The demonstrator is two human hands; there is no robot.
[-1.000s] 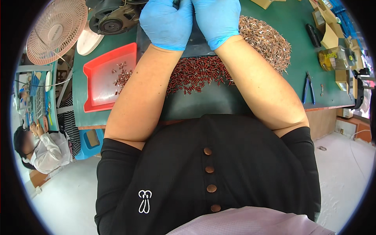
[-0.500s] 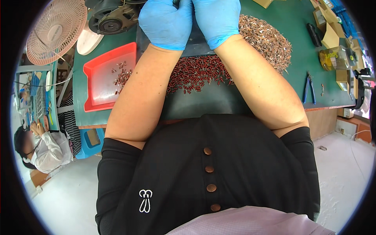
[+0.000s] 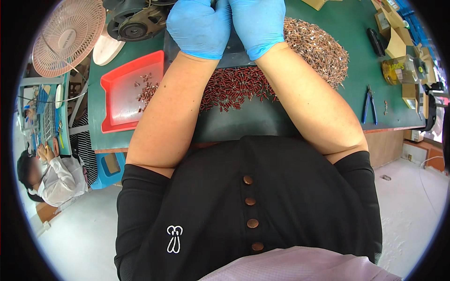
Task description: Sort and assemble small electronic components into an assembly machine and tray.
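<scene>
Both hands (image 3: 229, 25) unmoved (two, gloved)

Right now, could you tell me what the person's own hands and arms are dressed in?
Both the left hand and the right hand wear thin blue disposable gloves that end at the wrist. The forearms are bare. Black sleeves reach to about the elbow, part of a black top with brown buttons and a small white emblem.

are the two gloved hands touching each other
Touching. The head view shows the left hand and right hand pressed together side by side at the top edge, with no gap between the blue gloves.
</scene>
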